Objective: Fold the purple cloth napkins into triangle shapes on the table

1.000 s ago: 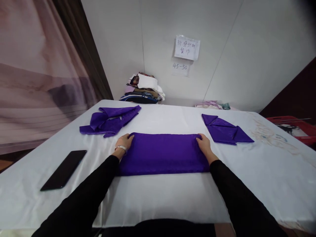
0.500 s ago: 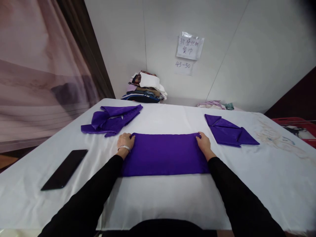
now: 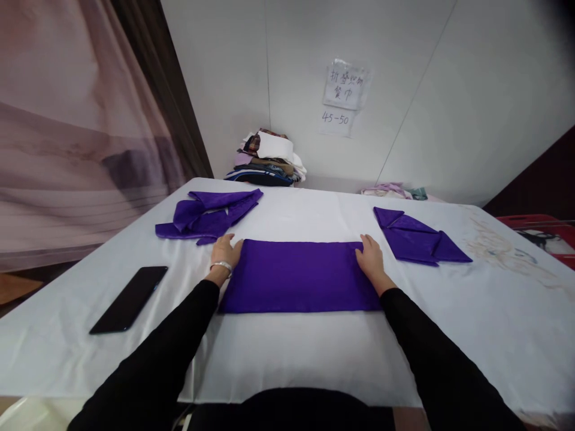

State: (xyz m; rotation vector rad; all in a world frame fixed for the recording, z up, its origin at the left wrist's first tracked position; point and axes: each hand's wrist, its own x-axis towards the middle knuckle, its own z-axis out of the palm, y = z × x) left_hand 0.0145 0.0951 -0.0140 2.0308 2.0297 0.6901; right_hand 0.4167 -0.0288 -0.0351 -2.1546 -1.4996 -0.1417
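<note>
A purple napkin (image 3: 299, 278), folded into a wide rectangle, lies flat on the white-covered table in front of me. At its far left corner is my left hand (image 3: 226, 252), thumb and fingers parted, with a silver bracelet on the wrist. My right hand (image 3: 371, 258) rests along the right edge near the far corner, its thumb also apart from the fingers. Neither hand grips the cloth, though both are beside or touching its edges. Beyond my left hand sits a loosely crumpled purple cloth (image 3: 206, 218). To the right lies another purple cloth (image 3: 415, 238), folded into angular points.
A black phone (image 3: 129, 299) lies on the left of the table (image 3: 305, 359). Behind the far edge rise a pile of folded clothes (image 3: 267, 161) and a lower heap of fabric (image 3: 390, 191). Handwritten paper signs (image 3: 345, 87) hang on the wall. A red crate (image 3: 539, 224) stands at right.
Both hands have loosened their pinch on the napkin's far corners, and thumbs and fingers have come apart. The napkin stays flat in place; the view has shifted slightly.
</note>
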